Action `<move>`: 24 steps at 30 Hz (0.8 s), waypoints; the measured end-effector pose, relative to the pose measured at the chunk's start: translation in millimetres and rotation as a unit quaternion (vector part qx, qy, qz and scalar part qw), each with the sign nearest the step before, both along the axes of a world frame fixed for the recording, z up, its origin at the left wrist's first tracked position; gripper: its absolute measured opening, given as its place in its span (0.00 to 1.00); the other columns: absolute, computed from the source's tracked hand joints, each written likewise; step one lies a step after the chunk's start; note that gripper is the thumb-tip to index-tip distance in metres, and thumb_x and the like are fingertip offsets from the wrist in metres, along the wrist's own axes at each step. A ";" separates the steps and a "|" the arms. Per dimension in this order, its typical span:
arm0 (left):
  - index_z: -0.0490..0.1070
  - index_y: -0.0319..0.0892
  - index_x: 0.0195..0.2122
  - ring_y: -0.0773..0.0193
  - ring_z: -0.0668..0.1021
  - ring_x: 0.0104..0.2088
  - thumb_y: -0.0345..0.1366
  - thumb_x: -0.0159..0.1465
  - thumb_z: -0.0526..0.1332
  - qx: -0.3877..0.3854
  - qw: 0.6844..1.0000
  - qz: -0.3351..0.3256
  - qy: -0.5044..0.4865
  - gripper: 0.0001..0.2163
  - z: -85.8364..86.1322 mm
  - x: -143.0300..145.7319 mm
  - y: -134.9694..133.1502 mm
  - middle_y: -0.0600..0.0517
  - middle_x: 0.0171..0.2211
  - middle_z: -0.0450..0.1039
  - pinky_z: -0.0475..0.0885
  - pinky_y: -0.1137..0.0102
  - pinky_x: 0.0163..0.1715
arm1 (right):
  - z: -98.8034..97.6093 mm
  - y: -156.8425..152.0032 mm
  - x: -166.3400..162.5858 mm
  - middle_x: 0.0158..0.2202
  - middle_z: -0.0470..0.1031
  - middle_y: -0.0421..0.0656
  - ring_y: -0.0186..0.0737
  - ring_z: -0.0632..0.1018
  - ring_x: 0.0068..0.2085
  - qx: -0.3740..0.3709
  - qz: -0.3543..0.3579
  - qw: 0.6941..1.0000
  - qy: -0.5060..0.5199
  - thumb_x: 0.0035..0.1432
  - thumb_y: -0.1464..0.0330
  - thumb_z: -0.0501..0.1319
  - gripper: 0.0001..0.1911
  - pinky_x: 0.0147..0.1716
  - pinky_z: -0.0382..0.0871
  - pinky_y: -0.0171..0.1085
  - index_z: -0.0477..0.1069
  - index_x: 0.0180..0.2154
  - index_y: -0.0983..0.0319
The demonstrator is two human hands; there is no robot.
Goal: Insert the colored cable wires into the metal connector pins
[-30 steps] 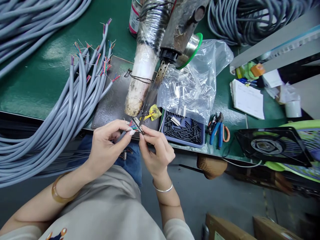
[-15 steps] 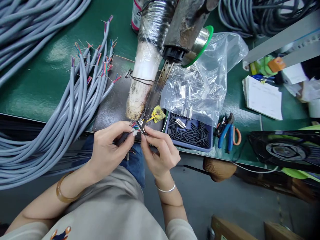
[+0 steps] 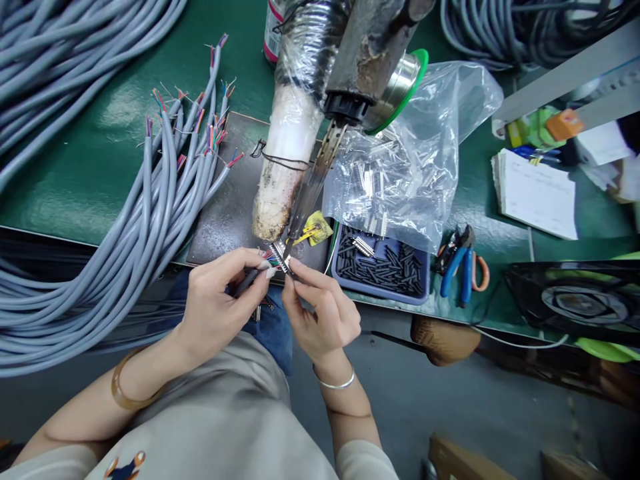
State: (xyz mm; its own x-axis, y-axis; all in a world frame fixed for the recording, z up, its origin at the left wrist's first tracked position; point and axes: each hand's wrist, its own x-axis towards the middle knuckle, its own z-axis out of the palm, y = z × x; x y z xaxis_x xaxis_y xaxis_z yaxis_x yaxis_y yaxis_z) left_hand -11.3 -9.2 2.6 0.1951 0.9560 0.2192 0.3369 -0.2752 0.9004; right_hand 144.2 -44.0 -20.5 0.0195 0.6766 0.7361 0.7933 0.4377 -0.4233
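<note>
My left hand is closed, thumb and forefinger pinching the end of a grey cable, mostly hidden in my palm. Thin coloured wires fan out from it toward a small metal pin connector. My right hand pinches the connector's near end between thumb and fingertips. From above, a mounted soldering iron slants down, and its tip is at the connector, among the pins. Whether the tip touches a wire is too small to tell. Beside the iron hangs a white wrapped tube with a scorched end.
Left lies a bundle of stripped grey cables. Right of my hands are a blue tray of black sleeves, a clear bag of connectors, cutting pliers, and a paper pad. A solder spool stands behind the iron.
The view has shifted slightly, so things at the right sit farther right. My hands keep their grip at the iron's tip, and more of the connector's pin row shows now.
</note>
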 end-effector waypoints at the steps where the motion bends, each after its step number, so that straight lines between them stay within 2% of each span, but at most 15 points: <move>1: 0.76 0.42 0.35 0.74 0.68 0.21 0.30 0.65 0.65 -0.011 1.000 0.005 -0.005 0.01 0.8 0.3 -0.5 0.53 0.33 0.81 0.67 0.76 0.24 | 0.2 -0.2 0.1 0.42 0.86 0.44 0.36 0.87 0.40 -0.010 0.005 1.000 0.024 0.60 0.79 0.68 0.11 0.40 0.83 0.32 0.72 0.37 0.58; 3: 0.76 0.41 0.35 0.73 0.66 0.20 0.32 0.65 0.66 -0.036 0.999 0.017 -0.017 0.02 2.5 0.9 -1.0 0.54 0.28 0.78 0.64 0.76 0.22 | 1.4 -0.4 -0.2 0.42 0.86 0.43 0.37 0.87 0.40 -0.027 0.010 0.998 0.064 0.60 0.78 0.68 0.11 0.39 0.83 0.33 0.72 0.38 0.58; 6: 0.77 0.41 0.34 0.73 0.65 0.20 0.33 0.65 0.66 -0.049 0.998 0.031 -0.029 0.03 3.4 1.9 -0.7 0.57 0.23 0.72 0.62 0.75 0.21 | 3.5 -0.3 -1.4 0.43 0.86 0.43 0.37 0.87 0.40 -0.028 0.008 0.997 0.066 0.60 0.78 0.68 0.11 0.39 0.83 0.34 0.73 0.39 0.57; 10: 0.76 0.42 0.34 0.72 0.67 0.19 0.34 0.65 0.66 -0.057 0.997 0.033 -0.033 0.03 0.0 3.1 -0.4 0.58 0.22 0.69 0.62 0.75 0.22 | 3.4 1.4 -2.8 0.41 0.86 0.42 0.38 0.87 0.39 -0.027 0.007 0.998 0.065 0.61 0.78 0.67 0.10 0.38 0.83 0.35 0.72 0.38 0.57; 14: 0.74 0.42 0.34 0.72 0.69 0.20 0.33 0.67 0.65 -0.056 0.997 0.040 -0.036 0.03 -4.2 3.7 -1.1 0.58 0.23 0.70 0.64 0.76 0.22 | 1.3 3.8 -3.0 0.41 0.86 0.43 0.37 0.86 0.39 -0.022 0.014 0.998 0.065 0.61 0.78 0.67 0.10 0.38 0.83 0.34 0.72 0.37 0.58; 18: 0.73 0.42 0.35 0.74 0.69 0.21 0.30 0.66 0.65 -0.028 0.999 0.019 -0.034 0.02 -4.3 4.1 -0.2 0.56 0.28 0.76 0.63 0.77 0.21 | 0.2 5.3 -2.3 0.41 0.86 0.44 0.36 0.86 0.39 -0.019 0.017 0.997 0.074 0.61 0.78 0.68 0.10 0.37 0.83 0.33 0.71 0.36 0.59; 21: 0.72 0.42 0.35 0.74 0.71 0.22 0.28 0.65 0.64 -0.012 0.999 0.014 -0.031 0.03 -3.2 4.8 1.3 0.55 0.32 0.79 0.66 0.77 0.23 | 0.0 5.8 -1.6 0.42 0.86 0.44 0.36 0.86 0.38 -0.023 0.015 0.997 0.078 0.61 0.77 0.68 0.10 0.36 0.83 0.33 0.71 0.35 0.58; 24: 0.72 0.42 0.34 0.73 0.72 0.23 0.29 0.65 0.64 -0.004 1.000 0.013 -0.023 0.03 -3.3 5.3 2.5 0.54 0.32 0.79 0.68 0.76 0.25 | -0.1 6.4 -1.0 0.42 0.85 0.43 0.36 0.86 0.39 -0.027 0.016 0.997 0.074 0.61 0.77 0.69 0.10 0.36 0.83 0.34 0.71 0.36 0.58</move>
